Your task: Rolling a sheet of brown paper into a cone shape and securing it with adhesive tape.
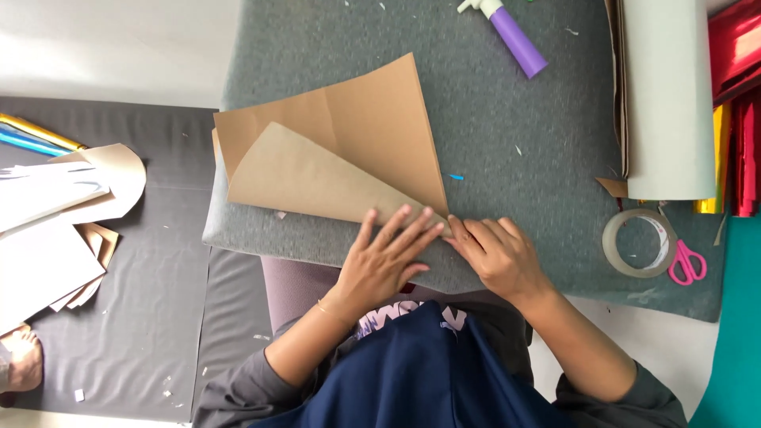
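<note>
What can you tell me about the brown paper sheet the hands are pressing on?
The brown paper sheet looks like stiff kraft paper, tan and matte. It is folded over itself into a cone-like wedge: a paler flap lies across a darker layer, and both narrow to a point near the person. It lies flat on a grey felt-like board. The left hand rests open-fingered on the lower edge, and the right hand pinches the pointed tip with its fingertips.

Looks like a home craft corner on the floor, honestly. There's a grey cushion (539, 158) used as a work surface, pink scissors (686, 264), a tape roll (638, 243), a purple glue bottle (514, 33), shiny foil sheets (736, 47) and cut paper scraps (71, 230) around.
</note>
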